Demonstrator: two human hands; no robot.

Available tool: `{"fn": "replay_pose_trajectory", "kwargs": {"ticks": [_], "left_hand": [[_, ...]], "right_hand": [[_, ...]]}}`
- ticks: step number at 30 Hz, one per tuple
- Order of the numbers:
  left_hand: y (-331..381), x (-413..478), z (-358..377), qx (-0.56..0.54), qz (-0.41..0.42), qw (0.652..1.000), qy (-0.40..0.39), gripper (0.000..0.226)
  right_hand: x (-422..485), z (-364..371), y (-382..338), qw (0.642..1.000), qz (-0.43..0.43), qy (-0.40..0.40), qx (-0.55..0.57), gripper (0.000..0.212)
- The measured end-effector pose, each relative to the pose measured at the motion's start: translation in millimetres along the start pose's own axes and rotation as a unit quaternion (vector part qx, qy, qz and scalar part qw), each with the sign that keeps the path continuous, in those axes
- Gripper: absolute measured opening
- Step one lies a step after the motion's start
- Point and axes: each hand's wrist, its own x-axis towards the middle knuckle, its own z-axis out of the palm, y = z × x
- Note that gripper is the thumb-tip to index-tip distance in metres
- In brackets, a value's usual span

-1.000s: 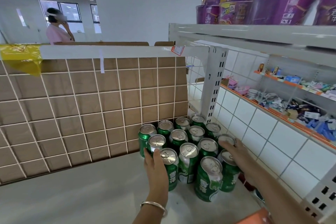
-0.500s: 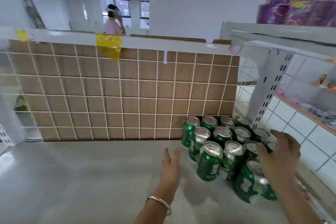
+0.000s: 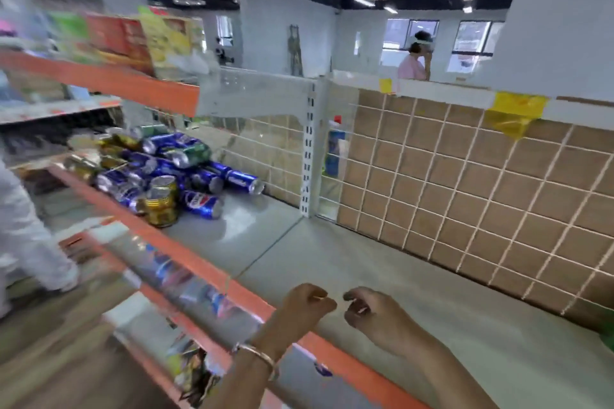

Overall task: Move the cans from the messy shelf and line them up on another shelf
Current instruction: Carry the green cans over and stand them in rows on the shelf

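Grey shelf [image 3: 365, 259] boards with an orange front lip run from 6 o'clock toward 10 o'clock, backed by a wire grid [image 3: 465, 176] over brown cardboard. At 10 o'clock the cans [image 3: 172, 169] lie in a jumble, mostly blue ones on their sides, with 1 gold can [image 3: 161, 196] upright at the front and 1 green can [image 3: 196, 154] lying on top. At 6 o'clock the left hand [image 3: 307, 307] and right hand [image 3: 378, 317] hang close together, loosely curled, holding nothing. Judging by that heap, many cans are left to move; no lined-up row is in view.
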Motion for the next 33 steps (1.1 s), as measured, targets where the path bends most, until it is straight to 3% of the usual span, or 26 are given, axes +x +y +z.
{"fn": "replay_pose_trajectory", "kwargs": {"ticks": [3,6,9,11,14,18,21,25,30,33], "left_hand": [[-36.9,-17.5,-71.2,-0.007,-0.021,0.998,0.057,0.035],[-67.2,-39.5,-131.6,-0.022,-0.042,0.992,0.12,0.029],[-93.2,-59.0,-180.6,-0.028,-0.079,0.984,0.159,0.025],[-109.2,-63.5,-209.1,-0.023,-0.087,0.98,0.178,0.026],[-128.5,-63.0,-248.0,-0.011,-0.106,0.974,0.199,0.009],[-150.7,-39.8,-299.3,-0.014,-0.103,0.973,0.208,0.015],[-162.7,-3.8,-336.4,-0.018,-0.095,0.973,0.208,0.007],[-165.1,50.0,-387.8,-0.043,-0.082,0.976,0.195,0.016],[-170.7,101.0,-450.8,-0.085,-0.058,0.973,0.209,0.016],[-182.9,126.6,-482.9,-0.076,-0.046,0.975,0.201,0.019]], "right_hand": [[29.6,42.1,-61.8,0.997,-0.049,-0.053,0.005,0.025],[58.4,83.1,-114.7,0.988,-0.117,-0.101,-0.021,0.045],[79.9,121.1,-161.0,0.975,-0.156,-0.154,-0.04,0.019],[95.1,142.7,-185.2,0.969,-0.163,-0.178,-0.044,0.019],[125.5,165.8,-219.7,0.964,-0.168,-0.203,-0.025,0.016],[172.7,187.6,-269.1,0.959,-0.203,-0.196,-0.012,0.011],[213.6,199.3,-294.4,0.961,-0.21,-0.179,-0.009,0.011],[276.9,198.3,-325.4,0.973,-0.19,-0.128,0.035,0.017],[337.9,185.3,-375.0,0.978,-0.138,-0.046,0.149,0.009],[373.8,187.8,-393.9,0.981,-0.11,-0.009,0.157,0.021]]}}
